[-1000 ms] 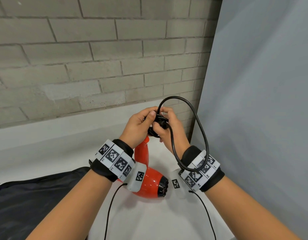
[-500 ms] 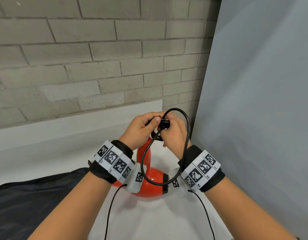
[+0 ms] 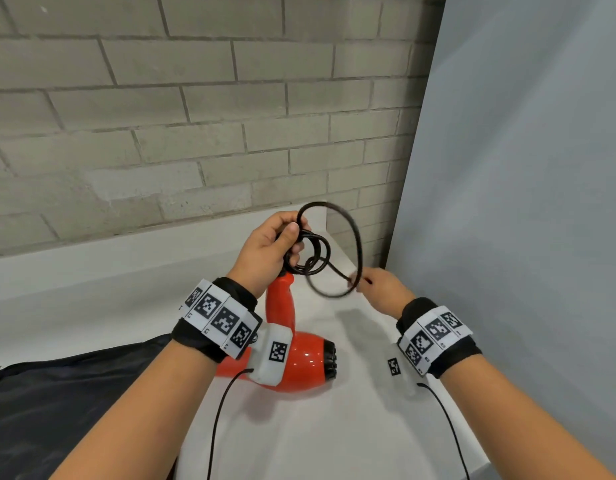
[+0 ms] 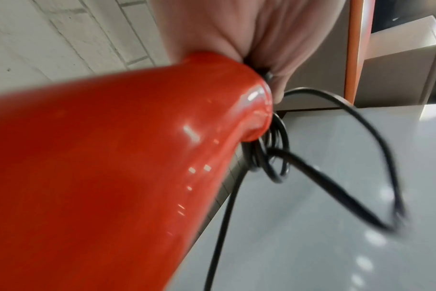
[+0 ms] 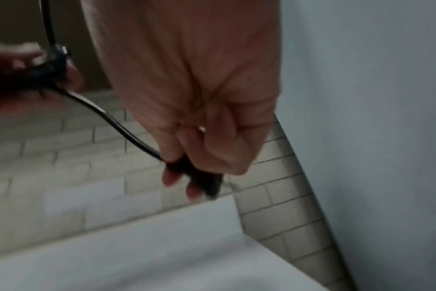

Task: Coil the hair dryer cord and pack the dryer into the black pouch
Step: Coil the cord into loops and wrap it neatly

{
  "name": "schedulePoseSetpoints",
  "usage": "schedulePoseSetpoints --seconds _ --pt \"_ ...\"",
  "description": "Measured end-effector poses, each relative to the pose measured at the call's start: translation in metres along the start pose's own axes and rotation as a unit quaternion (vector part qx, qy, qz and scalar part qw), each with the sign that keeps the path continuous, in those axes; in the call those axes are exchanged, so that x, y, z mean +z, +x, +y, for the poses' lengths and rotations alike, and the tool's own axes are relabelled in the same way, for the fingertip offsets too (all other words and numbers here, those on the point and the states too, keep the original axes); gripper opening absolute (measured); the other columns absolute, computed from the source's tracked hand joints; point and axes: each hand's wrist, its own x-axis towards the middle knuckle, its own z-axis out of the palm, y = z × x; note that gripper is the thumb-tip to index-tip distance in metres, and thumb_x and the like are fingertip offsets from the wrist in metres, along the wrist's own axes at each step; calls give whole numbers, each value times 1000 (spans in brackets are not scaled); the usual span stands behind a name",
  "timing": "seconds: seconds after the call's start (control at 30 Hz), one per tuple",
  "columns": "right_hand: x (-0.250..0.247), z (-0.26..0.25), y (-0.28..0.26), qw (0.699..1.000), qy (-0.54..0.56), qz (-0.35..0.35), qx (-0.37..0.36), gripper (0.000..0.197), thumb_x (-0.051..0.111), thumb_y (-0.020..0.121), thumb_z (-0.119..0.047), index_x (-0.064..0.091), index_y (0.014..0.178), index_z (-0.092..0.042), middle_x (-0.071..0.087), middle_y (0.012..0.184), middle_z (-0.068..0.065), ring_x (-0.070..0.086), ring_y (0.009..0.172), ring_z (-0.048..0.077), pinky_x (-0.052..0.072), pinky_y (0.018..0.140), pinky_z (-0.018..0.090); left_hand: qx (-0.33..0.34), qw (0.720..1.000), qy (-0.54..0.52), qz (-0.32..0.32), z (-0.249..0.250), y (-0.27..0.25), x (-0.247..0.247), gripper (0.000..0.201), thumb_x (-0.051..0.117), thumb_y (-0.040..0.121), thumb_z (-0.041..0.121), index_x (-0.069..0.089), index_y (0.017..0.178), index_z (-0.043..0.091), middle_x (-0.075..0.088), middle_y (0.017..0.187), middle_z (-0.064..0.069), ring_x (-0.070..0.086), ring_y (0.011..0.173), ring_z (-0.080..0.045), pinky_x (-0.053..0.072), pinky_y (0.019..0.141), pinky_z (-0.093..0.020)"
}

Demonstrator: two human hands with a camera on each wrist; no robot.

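Observation:
A glossy red hair dryer (image 3: 299, 367) lies on the white table (image 3: 334, 434), its handle (image 3: 282, 303) slanting up and its black nozzle pointing right. My left hand (image 3: 268, 252) grips the small black coils of cord (image 3: 308, 254) at the top of the handle. In the left wrist view the red handle (image 4: 112, 167) fills the frame, with coils (image 4: 274, 153) at its end. My right hand (image 3: 379, 289) pinches the cord's loose end to the right; a wide loop (image 3: 355, 244) arches between the hands. The right wrist view shows its fingers (image 5: 187, 171) curled round the black cord (image 5: 107, 116). The black pouch (image 3: 64, 410) lies at lower left.
A grey brick wall (image 3: 195, 116) runs behind the table. A pale grey panel (image 3: 524, 202) stands close on the right. Thin black sensor wires (image 3: 216, 427) hang from both wristbands. A small marker tag (image 3: 393, 366) lies on the table by my right wrist.
My right hand has left the coil and moved right and down, drawing the cord's end out into a wide loop. The left hand keeps its grip on the coils.

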Motion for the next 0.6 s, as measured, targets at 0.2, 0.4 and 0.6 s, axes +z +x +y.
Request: schedulePoseSetpoints --seconds 0.2,0.4,0.6 --pt "13 4 -4 968 -184 -152 72 32 46 93 -22 54 122 -15 59 122 9 60 87 22 51 73 30 9 1000 -25 -11 0 -1 4 29 37 95 10 57 110 25 44 85 -5 42 53 -3 39 47 -14" --pt "9 -46 -15 972 156 -11 -177 33 49 91 -4 54 121 -18 60 105 -9 56 86 -3 41 68 8 3 1000 9 -16 -1 2 9 28 41 94 16 60 108 31 43 79 -10 40 51 -7 40 50 -15" --pt "17 -41 -6 975 154 33 -154 13 56 88 -9 65 96 -14 61 84 -9 53 76 2 39 73 19 -13 1000 11 -7 -1 4 5 28 39 96 17 60 109 30 43 75 -5 40 54 -9 39 48 -15"
